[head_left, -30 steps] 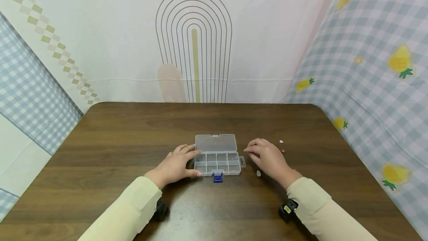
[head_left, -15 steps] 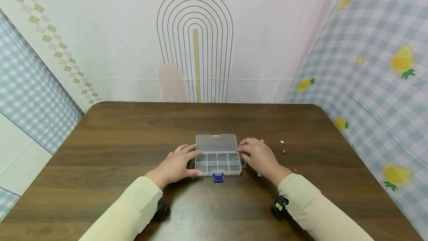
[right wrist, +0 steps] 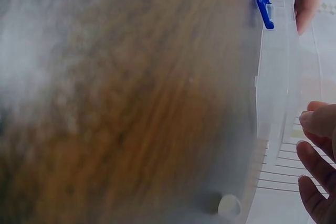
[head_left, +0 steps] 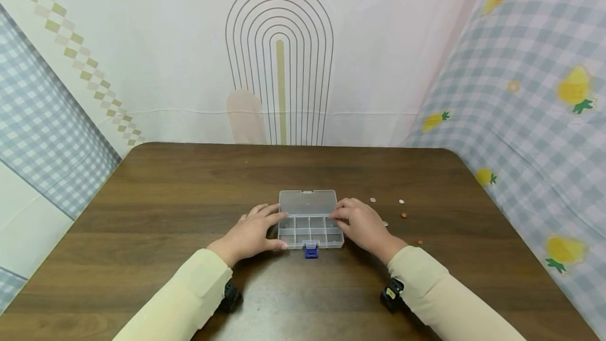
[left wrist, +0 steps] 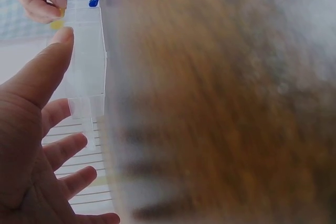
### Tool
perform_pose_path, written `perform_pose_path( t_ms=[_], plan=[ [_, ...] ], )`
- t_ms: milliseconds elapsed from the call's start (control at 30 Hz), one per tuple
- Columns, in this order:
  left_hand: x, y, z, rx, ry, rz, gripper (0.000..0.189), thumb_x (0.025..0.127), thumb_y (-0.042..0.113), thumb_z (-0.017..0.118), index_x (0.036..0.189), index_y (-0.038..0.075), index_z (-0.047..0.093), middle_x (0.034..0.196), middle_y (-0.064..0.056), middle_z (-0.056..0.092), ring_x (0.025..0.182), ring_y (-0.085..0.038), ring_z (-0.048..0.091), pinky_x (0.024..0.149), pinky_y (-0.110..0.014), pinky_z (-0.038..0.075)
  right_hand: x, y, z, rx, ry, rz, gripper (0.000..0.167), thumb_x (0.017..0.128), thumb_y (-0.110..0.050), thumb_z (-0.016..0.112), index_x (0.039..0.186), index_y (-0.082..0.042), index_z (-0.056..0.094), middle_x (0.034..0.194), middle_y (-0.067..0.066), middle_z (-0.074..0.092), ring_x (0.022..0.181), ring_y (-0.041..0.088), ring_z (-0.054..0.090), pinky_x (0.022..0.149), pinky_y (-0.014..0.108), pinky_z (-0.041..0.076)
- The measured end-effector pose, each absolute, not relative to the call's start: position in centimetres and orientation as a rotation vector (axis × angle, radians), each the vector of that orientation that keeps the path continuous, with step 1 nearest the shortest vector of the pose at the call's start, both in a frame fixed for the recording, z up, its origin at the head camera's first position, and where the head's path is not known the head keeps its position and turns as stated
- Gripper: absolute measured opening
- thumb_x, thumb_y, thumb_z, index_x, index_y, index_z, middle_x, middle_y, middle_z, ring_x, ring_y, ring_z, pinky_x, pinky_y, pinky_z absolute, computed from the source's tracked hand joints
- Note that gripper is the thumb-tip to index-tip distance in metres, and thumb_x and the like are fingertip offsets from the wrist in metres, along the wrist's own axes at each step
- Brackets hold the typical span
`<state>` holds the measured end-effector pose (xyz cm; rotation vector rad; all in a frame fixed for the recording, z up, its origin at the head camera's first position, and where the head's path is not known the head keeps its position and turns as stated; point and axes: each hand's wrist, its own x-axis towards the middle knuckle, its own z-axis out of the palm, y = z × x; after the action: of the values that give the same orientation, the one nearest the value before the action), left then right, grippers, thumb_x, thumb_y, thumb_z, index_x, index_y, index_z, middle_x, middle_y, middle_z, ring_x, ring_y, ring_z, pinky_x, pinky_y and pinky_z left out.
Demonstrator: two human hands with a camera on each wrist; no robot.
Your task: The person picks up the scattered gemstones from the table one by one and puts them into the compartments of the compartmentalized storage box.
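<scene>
A clear plastic compartment box (head_left: 310, 246) with a blue latch (head_left: 311, 252) lies on the table, its lid (head_left: 307, 203) folded back. My left hand (head_left: 251, 228) rests at the box's left end, fingers spread, thumb by the front corner and index finger by the hinge side. Above the right-hand back compartment is my right hand (head_left: 364, 228). Its thumb and index fingertips come close together; I cannot tell whether a small piece sits between them. In the right wrist view the other fingers (right wrist: 315, 166) are loosely bent. A tiny ring-like piece (head_left: 286, 226) lies in the back left compartment.
Right of the box, small whitish pieces (head_left: 373, 200) and reddish-brown pieces (head_left: 404, 216) are scattered on the brown table (head_left: 189, 183). A whitish round piece (right wrist: 229, 205) shows in the right wrist view. Patterned cloth (head_left: 379, 67) hangs behind the table.
My right hand has moved left from the table beside the box to over its right-hand compartments, uncovering small pieces behind it. My left hand has stayed at the box's left end.
</scene>
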<state>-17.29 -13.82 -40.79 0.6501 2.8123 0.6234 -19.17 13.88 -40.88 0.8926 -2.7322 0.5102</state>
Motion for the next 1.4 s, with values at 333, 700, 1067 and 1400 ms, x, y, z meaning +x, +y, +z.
perform_pose_path(
  t_ms=[333,700,1067,1400],
  plan=[
    [-17.3,-13.8,-40.7,0.640,2.811,0.636,0.073,0.083,0.046,0.073,0.145,0.019,0.047,0.154,-0.010,0.033,0.142,-0.038,0.024,0.104,-0.069,0.024,-19.1,13.7,-41.1,0.916,-2.733,0.495,0.012,0.084,-0.005,0.073,0.092,-0.012,0.078,0.098,-0.001,0.066,0.093,0.018,0.061,0.079,0.036,0.052],
    [-17.3,-13.7,-40.7,0.641,2.806,0.641,0.072,0.083,0.045,0.073,0.145,0.018,0.047,0.155,-0.010,0.033,0.142,-0.037,0.024,0.104,-0.068,0.024,-18.9,13.7,-41.0,0.886,-2.732,0.530,0.024,0.084,-0.018,0.076,0.107,-0.012,0.075,0.111,0.005,0.067,0.105,0.023,0.061,0.088,0.044,0.050],
    [-17.3,-13.8,-40.9,0.639,2.800,0.643,0.073,0.083,0.045,0.072,0.146,0.019,0.046,0.155,-0.010,0.032,0.143,-0.036,0.023,0.104,-0.068,0.024,-18.7,14.3,-40.6,0.859,-2.702,0.527,0.055,0.084,-0.037,0.075,0.132,-0.012,0.062,0.140,0.009,0.053,0.133,0.032,0.043,0.102,0.061,0.035],
    [-17.4,-13.8,-41.0,0.645,2.805,0.649,0.073,0.082,0.046,0.073,0.145,0.019,0.047,0.155,-0.009,0.033,0.142,-0.036,0.024,0.103,-0.069,0.024,-18.5,15.5,-40.3,0.870,-2.631,0.547,0.064,0.083,-0.040,0.075,0.137,-0.012,0.056,0.146,0.010,0.046,0.138,0.032,0.036,0.106,0.061,0.029]
  ],
)
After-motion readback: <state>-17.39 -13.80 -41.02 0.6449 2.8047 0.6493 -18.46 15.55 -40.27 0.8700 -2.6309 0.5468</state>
